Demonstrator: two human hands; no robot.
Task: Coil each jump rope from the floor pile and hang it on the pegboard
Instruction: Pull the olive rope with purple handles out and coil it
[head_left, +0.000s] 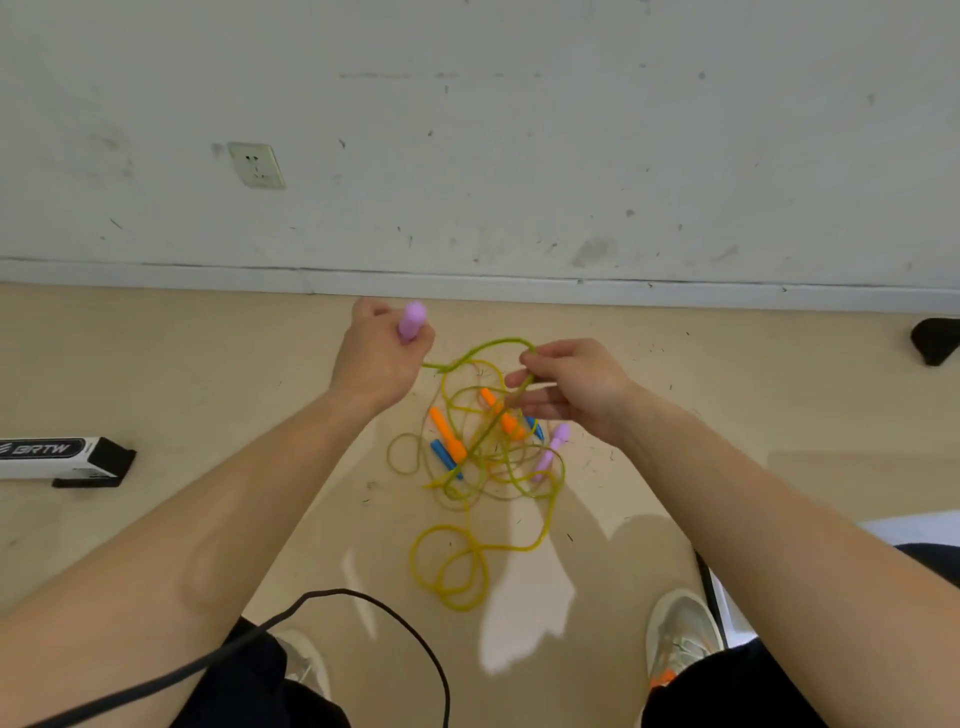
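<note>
- Head view, looking down at the floor by the far wall. The left hand (382, 358) is wrapped around a purple handle (411, 320), fingers pressed together on it, handle tip pointing up and away.
- A green rope (485, 347) runs from that handle rightward in an arc to the right hand (569, 387). The thumb and forefinger pinch the rope; the other fingers are loosely spread below.
- From the right hand the rope drops down into the floor pile (478, 457), which lies between the two hands and nearer the person.
- The pile holds a second purple handle (551, 451) at its right side, two orange handles (448, 435) and blue handles (442, 453), all tangled in yellow-green cord. A loose yellow loop (457, 569) trails nearer the feet.
- Judgement: task is early. One rope is being drawn out and no finished coil is visible. Its other handle appears to lie in the tangle.
- Remaining: free this rope, coil it, hang it; then the orange and blue ropes likewise.
- No pegboard in view; nothing shows any rope hung.
- Off to the left lies a black-and-white box (62, 460); a black cable (363, 613) crosses near the person's legs.
</note>
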